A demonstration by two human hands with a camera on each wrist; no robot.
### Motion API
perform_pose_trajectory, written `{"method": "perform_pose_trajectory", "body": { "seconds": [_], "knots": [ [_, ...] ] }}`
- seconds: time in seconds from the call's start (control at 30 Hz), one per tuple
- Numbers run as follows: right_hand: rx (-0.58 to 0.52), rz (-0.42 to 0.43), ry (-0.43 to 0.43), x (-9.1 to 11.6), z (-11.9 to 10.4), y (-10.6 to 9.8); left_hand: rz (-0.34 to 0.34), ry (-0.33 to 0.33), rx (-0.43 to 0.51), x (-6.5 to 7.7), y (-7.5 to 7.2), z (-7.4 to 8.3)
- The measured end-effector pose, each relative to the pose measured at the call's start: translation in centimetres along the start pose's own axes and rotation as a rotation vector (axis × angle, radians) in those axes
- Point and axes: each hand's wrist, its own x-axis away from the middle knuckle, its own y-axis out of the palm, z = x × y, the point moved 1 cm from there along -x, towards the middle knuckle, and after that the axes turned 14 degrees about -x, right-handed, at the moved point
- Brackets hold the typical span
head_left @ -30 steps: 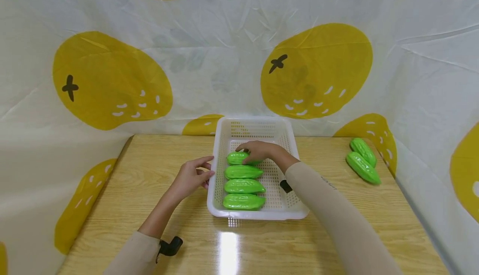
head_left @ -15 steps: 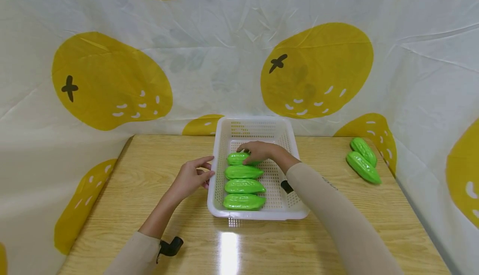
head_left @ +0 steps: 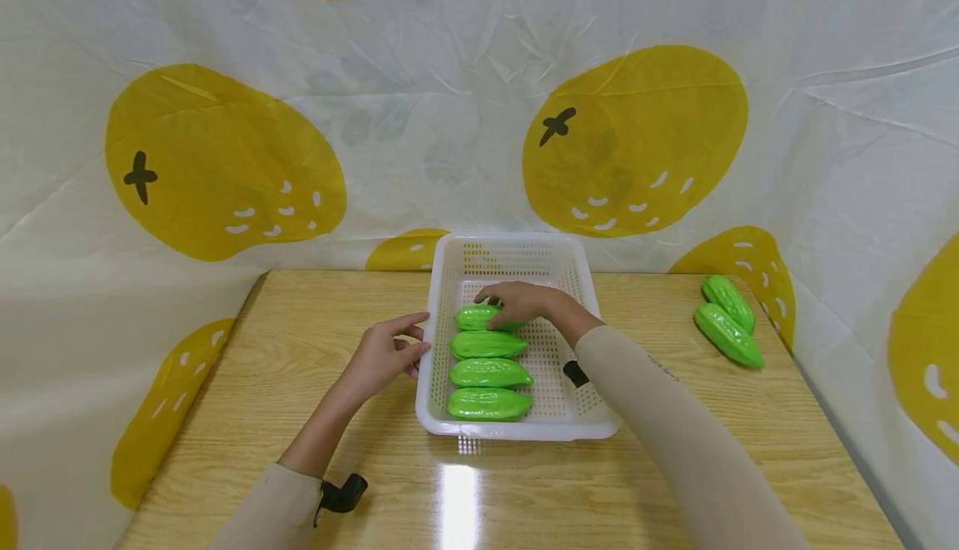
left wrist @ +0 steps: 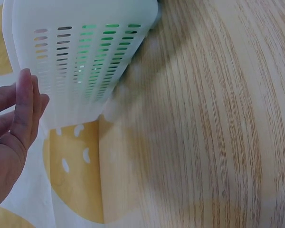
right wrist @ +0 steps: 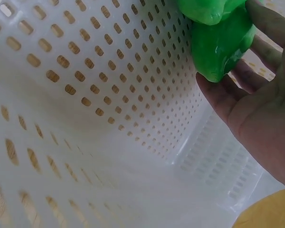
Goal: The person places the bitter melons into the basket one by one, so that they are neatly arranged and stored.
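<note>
Glossy green bitter melons, ridged and tapered, lie in a column inside a white perforated plastic basket (head_left: 543, 431). My right hand (head_left: 520, 302) reaches in from the right and holds the farthest melon (head_left: 475, 317) between thumb and fingers, covering its right end. In the right wrist view that hand's fingers (right wrist: 221, 102) lie around the green melon (right wrist: 218, 47). Nearer me lie three more melons, the closest a fat one (head_left: 489, 404). At the basket's left side, my left hand (head_left: 382, 356) touches the rim with extended fingertips and thumb; the left wrist view shows its fingers (left wrist: 24, 102) fairly straight.
Two more green melons (head_left: 727, 334) lie against each other at the table's far right. The wooden table (head_left: 322, 309) meets a white cloth backdrop with yellow fruit prints at the back. Inside the basket, bare perforated floor shows right of the melons.
The farthest melon and my right hand have shifted very slightly to the right. My left hand stays at the basket's rim.
</note>
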Motion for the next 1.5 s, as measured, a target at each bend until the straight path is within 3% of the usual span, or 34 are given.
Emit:
{"method": "perform_pose_trajectory", "body": {
  "seconds": [0.3,0.6,0.9,1.13,1.5],
  "knots": [
    [-0.052,0.018,0.011,1.2,-1.3,-1.4,-0.003,0.004,0.001,-0.1,0.0,0.0],
    [-0.090,0.076,-0.099,3.1,-2.9,-3.3,0.002,-0.003,-0.005,0.0,-0.1,-0.1],
    [-0.141,0.217,-0.185,6.3,-4.2,-4.9,0.002,0.008,-0.003,0.0,-0.1,-0.2],
    [-0.219,0.318,-0.215,9.6,-2.9,-6.0,-0.003,0.000,-0.003,-0.1,0.0,-0.3],
    [-0.223,0.527,-0.146,16.8,0.4,-7.8,-0.010,0.010,-0.002,0.2,-0.2,0.0]
  ]
}}
